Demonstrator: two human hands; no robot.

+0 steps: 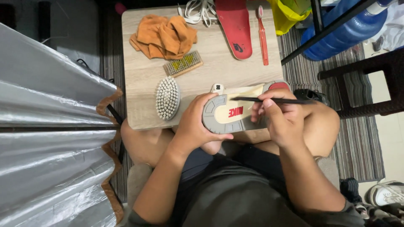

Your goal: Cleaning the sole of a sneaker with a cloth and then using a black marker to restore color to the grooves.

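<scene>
Wooden worktop (143, 80) at the knees, carrying an orange cloth (164, 35), a red insole (235, 27), a round white brush (167, 98), a small wooden brush (183, 64), a red toothbrush (262, 35); sole-up shoe (235, 113) over the lap at the worktop's near edge, heel clasped by left hand (195, 126); thin black tool (269, 100) pinched in right hand (282, 120), lying across the sole.

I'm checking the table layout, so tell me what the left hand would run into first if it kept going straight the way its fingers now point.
The left hand grips the heel of the upturned shoe, fingers pointing up and right across the sole. Going straight on, it would probably first meet the right hand holding the thin black tool, though depth is hard to judge.
</scene>
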